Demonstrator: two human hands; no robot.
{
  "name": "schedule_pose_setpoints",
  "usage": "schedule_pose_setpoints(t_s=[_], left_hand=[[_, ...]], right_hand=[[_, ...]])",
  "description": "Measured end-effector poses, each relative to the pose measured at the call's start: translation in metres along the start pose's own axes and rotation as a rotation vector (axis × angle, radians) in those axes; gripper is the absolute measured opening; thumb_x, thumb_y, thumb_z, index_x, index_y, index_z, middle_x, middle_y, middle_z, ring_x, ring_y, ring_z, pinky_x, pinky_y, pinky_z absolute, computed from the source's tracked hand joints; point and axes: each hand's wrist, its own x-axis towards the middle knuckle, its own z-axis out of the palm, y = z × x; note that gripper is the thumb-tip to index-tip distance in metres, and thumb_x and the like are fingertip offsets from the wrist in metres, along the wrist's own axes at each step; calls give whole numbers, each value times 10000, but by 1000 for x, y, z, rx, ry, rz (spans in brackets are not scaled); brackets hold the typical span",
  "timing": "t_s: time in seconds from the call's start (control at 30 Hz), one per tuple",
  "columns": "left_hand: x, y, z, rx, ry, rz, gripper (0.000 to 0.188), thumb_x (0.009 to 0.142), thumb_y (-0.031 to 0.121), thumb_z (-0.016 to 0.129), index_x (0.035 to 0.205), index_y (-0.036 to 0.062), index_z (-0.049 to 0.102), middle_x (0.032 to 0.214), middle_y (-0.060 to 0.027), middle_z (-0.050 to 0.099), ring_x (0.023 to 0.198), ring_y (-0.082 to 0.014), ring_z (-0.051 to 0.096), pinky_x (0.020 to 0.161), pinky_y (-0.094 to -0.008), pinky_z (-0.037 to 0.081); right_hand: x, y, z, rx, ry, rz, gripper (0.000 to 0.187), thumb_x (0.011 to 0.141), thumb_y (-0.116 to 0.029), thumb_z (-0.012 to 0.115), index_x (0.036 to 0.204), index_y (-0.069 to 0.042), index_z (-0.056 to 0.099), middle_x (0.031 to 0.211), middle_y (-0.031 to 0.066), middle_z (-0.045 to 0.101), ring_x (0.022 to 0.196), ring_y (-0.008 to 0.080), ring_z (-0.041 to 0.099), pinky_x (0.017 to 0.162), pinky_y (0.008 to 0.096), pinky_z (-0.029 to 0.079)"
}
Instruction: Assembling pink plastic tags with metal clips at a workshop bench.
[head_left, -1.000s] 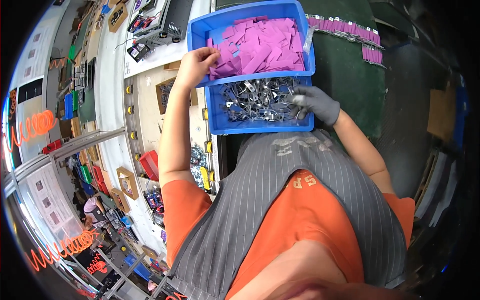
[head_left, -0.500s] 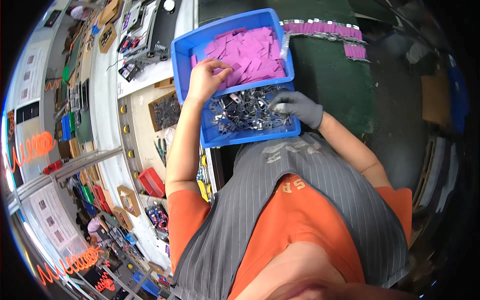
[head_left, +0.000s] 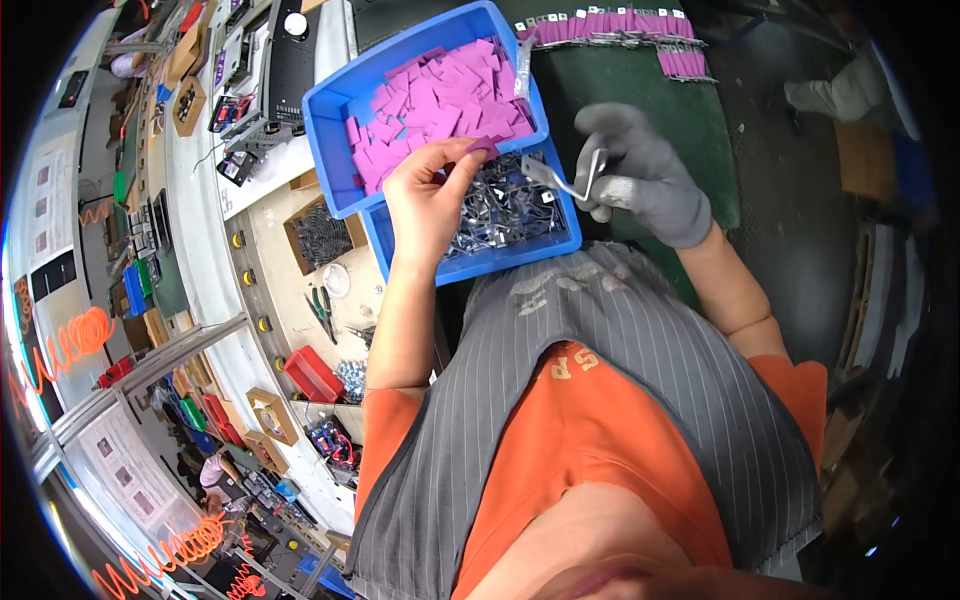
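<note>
My left hand (head_left: 432,192) pinches a purple sleeve piece (head_left: 482,147) above the line where two blue bins meet. Held in my gray-gloved right hand (head_left: 650,175) is a bent metal bracket (head_left: 578,180), its flat end pointing left toward the purple piece; the two are apart. Under my hands, the near blue bin (head_left: 480,266) holds a heap of small metal brackets (head_left: 505,205). Behind it, the larger blue bin (head_left: 325,100) carries a pile of flat purple pieces (head_left: 455,90).
On the dark green surface (head_left: 640,90) beyond the bins lies a row of purple-covered metal parts (head_left: 615,28). To the left, a workbench bears pliers (head_left: 322,312), a red bin (head_left: 312,375) and a box of dark small parts (head_left: 322,238). Another person's leg shows at far right.
My left hand has come out of the purple pile with one piece, moving toward me. The right hand has lifted a metal bracket out of the near bin. The view has shifted slightly.
</note>
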Motion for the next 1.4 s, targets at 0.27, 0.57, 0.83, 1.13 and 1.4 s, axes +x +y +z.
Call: schedule_pose_setpoints(t_s=[0.27,0.57,0.83,1.13,1.4], left_hand=[[-8,17,15,163,-88,66,120,721,40,719,766,18,610,856,-57,675,613,-86,595,530,-227,476],[-7,29,16,269,-399,133,230,705,58,722,906,50,611,833,-76,625,697,-198,623,592,-283,497],[-8,14,13,322,-683,378,281,669,123,758,920,62,649,846,-70,616,753,-232,595,652,-313,489],[-7,27,17,164,-725,22,248,672,80,762,895,38,660,832,-49,617,707,-138,568,628,-233,463],[-9,39,29,265,-250,309,327,690,21,739,995,58,627,919,-28,600,714,-102,547,659,-215,456]], right_hand=[[-13,-11,7,-266,-161,-309,297,823,55,508,1114,31,563,960,66,580,814,93,582,706,216,483],[-14,-22,-2,-323,-182,-2,373,809,-58,555,1168,40,528,831,73,599,717,113,598,610,221,488],[8,-5,-36,-388,-166,200,384,852,-195,556,1183,-4,521,883,43,598,745,80,583,615,200,484],[6,-13,-40,-454,-279,241,331,864,-218,569,1129,-22,547,844,37,600,702,77,562,599,209,468],[9,19,-47,-633,-182,-148,236,819,-218,638,942,-24,582,796,52,595,757,139,551,668,293,448]])
